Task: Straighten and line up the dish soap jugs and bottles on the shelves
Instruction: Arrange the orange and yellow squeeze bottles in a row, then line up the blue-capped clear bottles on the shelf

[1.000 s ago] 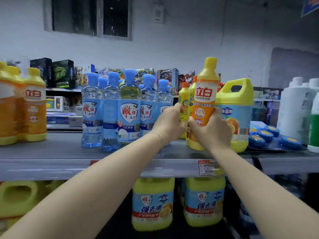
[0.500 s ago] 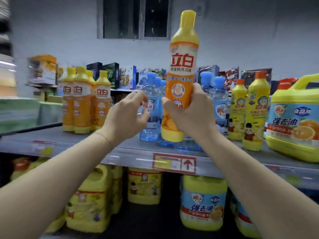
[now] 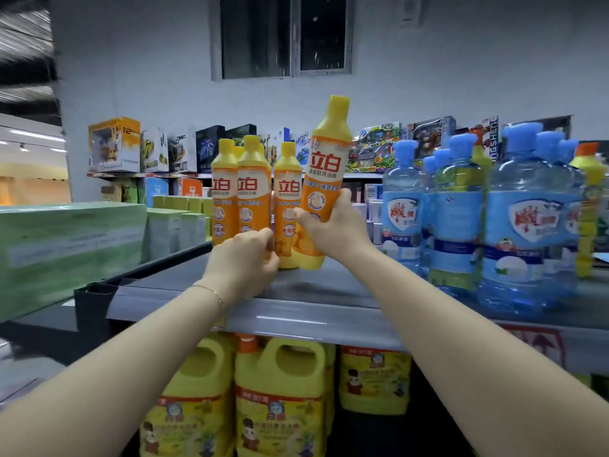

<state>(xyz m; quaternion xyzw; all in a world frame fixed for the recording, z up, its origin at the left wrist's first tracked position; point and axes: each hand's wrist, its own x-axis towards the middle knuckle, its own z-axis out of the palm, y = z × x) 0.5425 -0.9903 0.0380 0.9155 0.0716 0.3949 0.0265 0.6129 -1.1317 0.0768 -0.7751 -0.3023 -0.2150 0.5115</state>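
Note:
My right hand (image 3: 333, 225) grips an orange dish soap bottle (image 3: 324, 166) with a yellow cap, tilted a little to the right, its base at the grey shelf (image 3: 313, 288). It is right beside a group of matching orange bottles (image 3: 244, 192) standing upright at the shelf's left end. My left hand (image 3: 245, 258) is curled at the base of that group, fingers touching the nearest standing bottle (image 3: 287, 196); I cannot tell if it grips it. Blue-capped clear bottles (image 3: 458, 212) stand to the right.
Yellow soap jugs (image 3: 280, 390) fill the lower shelf under my arms. Wrapped green boxes (image 3: 66, 245) sit on the neighbouring shelf to the left. Toy boxes (image 3: 113, 145) line a far shelf against the wall. A yellow bottle (image 3: 590, 206) stands at the right edge.
My right hand has carried the orange bottle left past the blue bottles and lowered it beside the orange group. My left hand has moved to the group's base.

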